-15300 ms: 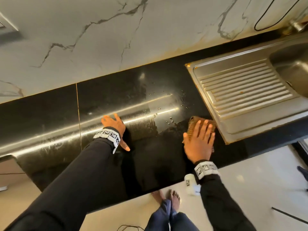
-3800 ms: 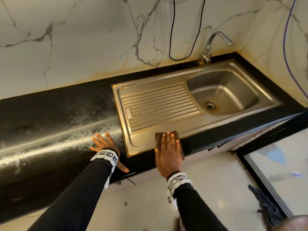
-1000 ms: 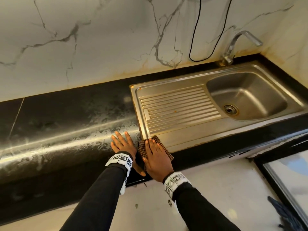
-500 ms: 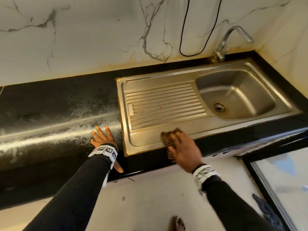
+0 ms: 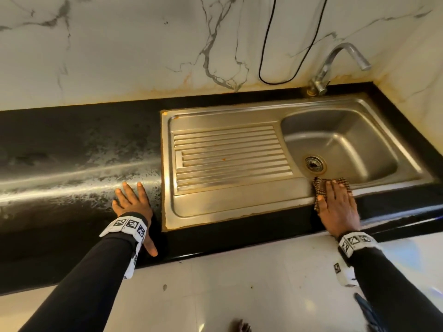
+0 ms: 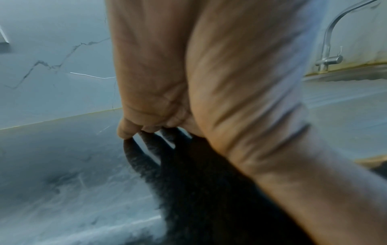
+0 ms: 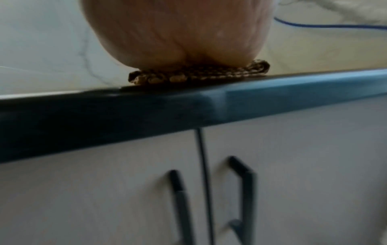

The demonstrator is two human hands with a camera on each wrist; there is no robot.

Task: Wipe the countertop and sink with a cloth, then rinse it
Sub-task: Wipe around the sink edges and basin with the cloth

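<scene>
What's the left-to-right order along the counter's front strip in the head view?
Left hand flat on the black stone countertop → ribbed steel drainboard → round drain strainer → right hand on brown checked cloth.

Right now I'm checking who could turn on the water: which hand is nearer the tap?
Right. The right hand presses the cloth on the sink's front rim, in front of the tap; the left hand lies flat on the countertop beyond the drainboard.
</scene>
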